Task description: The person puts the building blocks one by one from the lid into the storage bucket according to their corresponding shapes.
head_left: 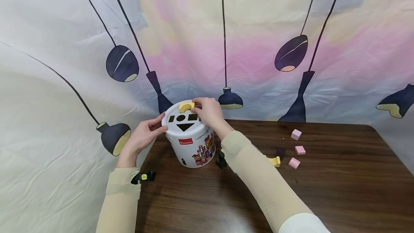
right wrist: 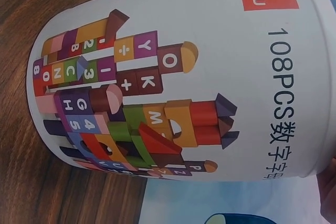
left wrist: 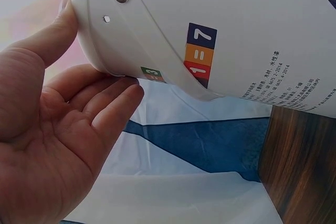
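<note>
A white toy-block bucket point(head_left: 177, 149) stands upright on the table, its lid point(head_left: 171, 127) cut with shaped holes. My left hand point(head_left: 143, 136) holds the lid's left edge, thumb up at the rim and fingers along the side, as the left wrist view also shows. Over the lid's far side, my right hand point(head_left: 209, 111) pinches a yellow arch block point(head_left: 185, 107) between thumb and fingers. In the right wrist view the bucket's printed wall point(right wrist: 220, 66) fills most of the picture, and only a sliver of the hand appears at the right edge.
On the wooden table point(head_left: 349, 175), right of the bucket, lie a pink block point(head_left: 295, 134), two more pink ones, a dark block point(head_left: 280, 152) and another yellow block point(head_left: 275, 161), partly behind the right sleeve. A lamp-patterned cloth point(head_left: 194, 60) hangs along the table's back edge.
</note>
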Action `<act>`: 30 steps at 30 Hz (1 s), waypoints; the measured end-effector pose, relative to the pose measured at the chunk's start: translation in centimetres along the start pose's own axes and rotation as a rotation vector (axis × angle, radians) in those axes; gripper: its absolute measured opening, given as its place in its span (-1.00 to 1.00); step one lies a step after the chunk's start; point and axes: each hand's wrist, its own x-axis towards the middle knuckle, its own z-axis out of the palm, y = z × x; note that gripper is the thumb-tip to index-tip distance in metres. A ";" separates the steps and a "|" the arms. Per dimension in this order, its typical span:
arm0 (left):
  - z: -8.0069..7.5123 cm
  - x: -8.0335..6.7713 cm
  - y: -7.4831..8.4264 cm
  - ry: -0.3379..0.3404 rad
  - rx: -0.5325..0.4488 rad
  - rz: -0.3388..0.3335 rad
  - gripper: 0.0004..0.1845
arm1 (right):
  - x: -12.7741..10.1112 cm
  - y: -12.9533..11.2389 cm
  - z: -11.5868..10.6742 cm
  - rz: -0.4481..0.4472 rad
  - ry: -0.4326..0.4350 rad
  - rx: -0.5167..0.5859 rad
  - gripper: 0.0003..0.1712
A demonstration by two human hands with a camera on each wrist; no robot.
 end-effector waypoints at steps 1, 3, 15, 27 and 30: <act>0.0 0.0 0.0 0.000 0.001 0.000 -0.21 | 0.0 -0.1 0.0 0.000 -0.001 -0.006 -0.51; -0.1 -0.1 0.0 0.001 0.003 -0.001 -0.21 | 0.0 -0.1 0.0 -0.001 -0.001 -0.016 -0.51; -0.1 0.0 -0.1 -0.007 -0.009 0.013 -0.23 | -0.2 -0.2 0.1 0.031 -0.010 0.008 -0.51; 0.0 0.1 -0.1 -0.003 -0.002 0.004 -0.22 | -0.3 1.6 0.0 0.006 -0.010 0.203 -0.52; 0.0 0.0 0.0 0.002 0.005 -0.003 -0.22 | -0.2 2.3 0.0 0.002 -0.009 0.284 -0.55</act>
